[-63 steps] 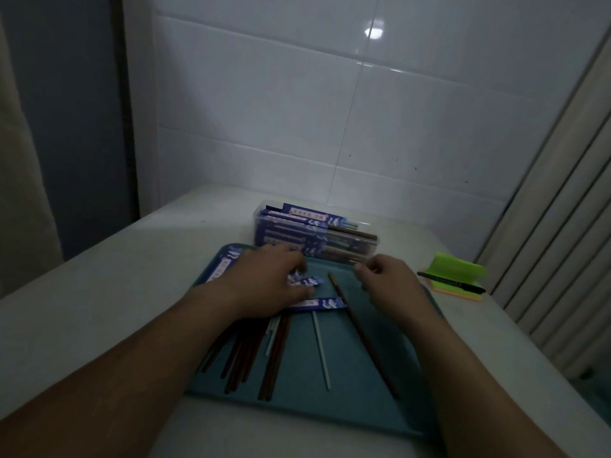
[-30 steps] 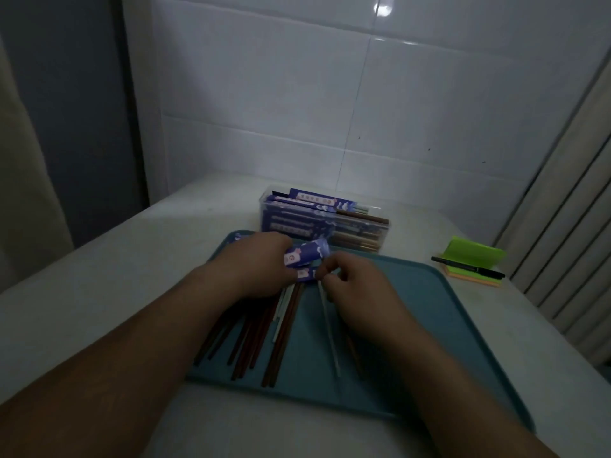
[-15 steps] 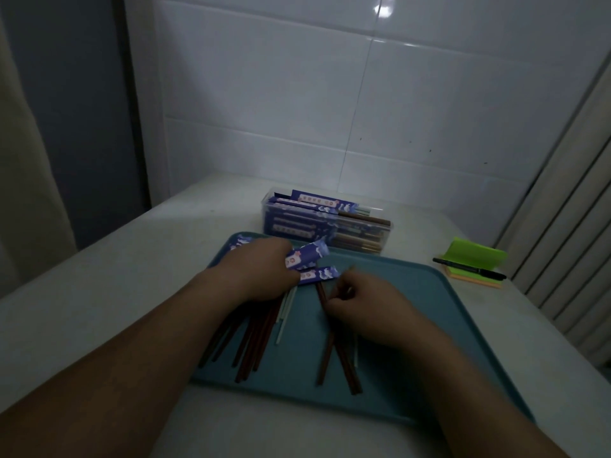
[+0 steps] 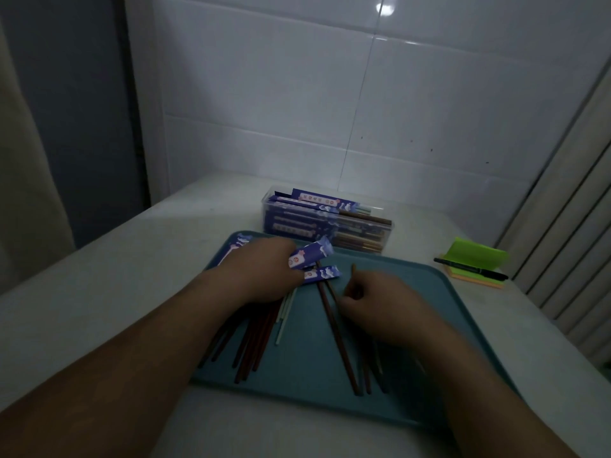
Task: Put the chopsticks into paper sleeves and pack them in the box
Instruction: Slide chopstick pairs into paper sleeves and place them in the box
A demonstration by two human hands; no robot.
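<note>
While the fingers of the right hand (image 4: 380, 305) were pinched narrowly around a brown chopstick (image 4: 353, 276) whose tip poked up just beyond the knuckles, the left hand (image 4: 264, 276) lay curled over a blue paper sleeve (image 4: 310, 256), gripping it so that its open end stuck out past the fingertips toward the right. A second sleeve (image 4: 322, 274) lay flat just below the first, touching the left fingertips. Between the two hands ran a pair of brown chopsticks (image 4: 337, 332), angled back toward the wrist side. Under the left palm and forearm spread a loose bundle of brown and pale chopsticks (image 4: 258, 338). All of this rested on a teal tray (image 4: 439, 292). Beyond the fingers stood the clear box (image 4: 325, 226), already holding sleeved chopsticks. Far right of the right hand sat a green notepad (image 4: 476, 259) with a black pen (image 4: 469, 268) across it.
</note>
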